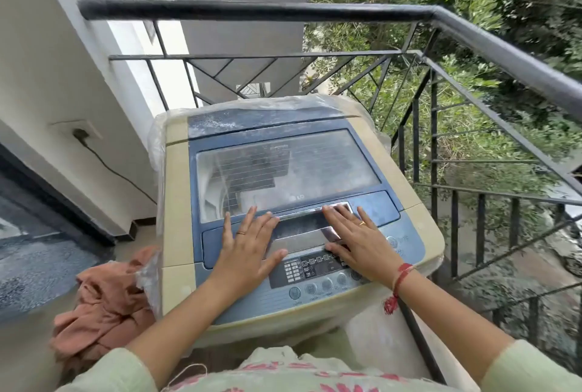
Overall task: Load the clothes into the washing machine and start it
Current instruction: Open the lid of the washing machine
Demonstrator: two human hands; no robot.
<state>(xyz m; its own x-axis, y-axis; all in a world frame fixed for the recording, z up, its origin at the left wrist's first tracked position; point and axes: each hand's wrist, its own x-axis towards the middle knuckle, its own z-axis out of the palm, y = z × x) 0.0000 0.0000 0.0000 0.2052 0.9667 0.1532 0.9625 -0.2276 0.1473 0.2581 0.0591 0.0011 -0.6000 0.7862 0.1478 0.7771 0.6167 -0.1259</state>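
Note:
A beige and blue top-loading washing machine (176, 190) stands in front of me with its glass lid (283, 168) closed. My left hand (248, 247) lies flat with straight fingers on the lid's front edge, left of the silver handle (310, 228). My right hand (356, 240) lies flat to the right of the handle, its thumb near the control panel (315, 269). A heap of orange-brown clothes (100, 306) sits on the floor to the left of the machine.
Clear plastic wrap (154, 152) hangs around the machine's sides. A black metal railing (472, 42) encloses the balcony behind and to the right. A white wall (47, 77) with a socket and black cable (82, 135) stands on the left.

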